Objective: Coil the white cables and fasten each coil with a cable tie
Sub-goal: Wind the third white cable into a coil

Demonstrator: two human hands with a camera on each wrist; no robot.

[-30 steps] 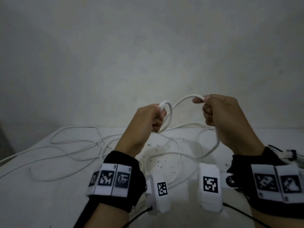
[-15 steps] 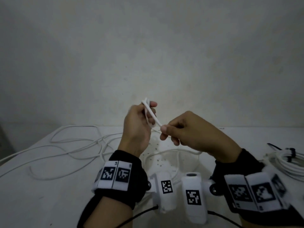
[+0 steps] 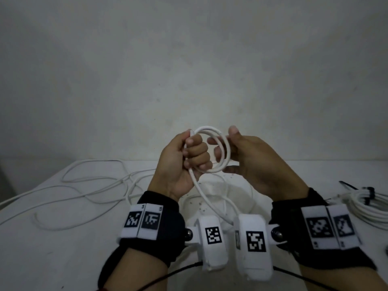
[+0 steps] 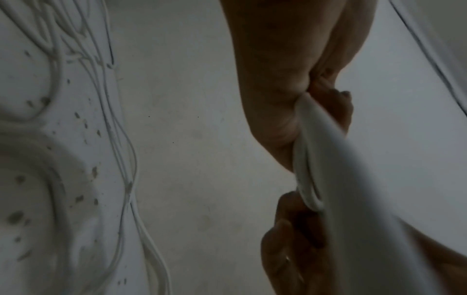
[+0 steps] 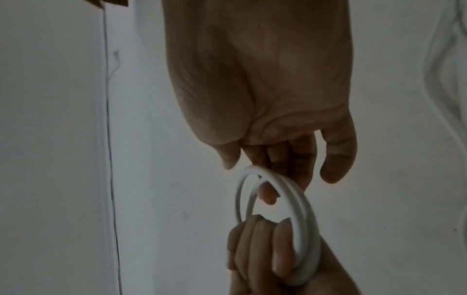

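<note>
Two loops of white cable (image 3: 212,151) held up above the white table (image 3: 52,255): left hand (image 3: 184,158) fisted round them, right hand (image 3: 249,158) pinching the right side, thumb over fingers. Loose cables (image 3: 88,190) sprawl far left; tied bundle (image 3: 369,204) lies right.

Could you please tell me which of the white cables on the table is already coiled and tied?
The bundle at the table's far right edge: its loops are gathered under dark ties, while the cables on the left sprawl loose.
</note>
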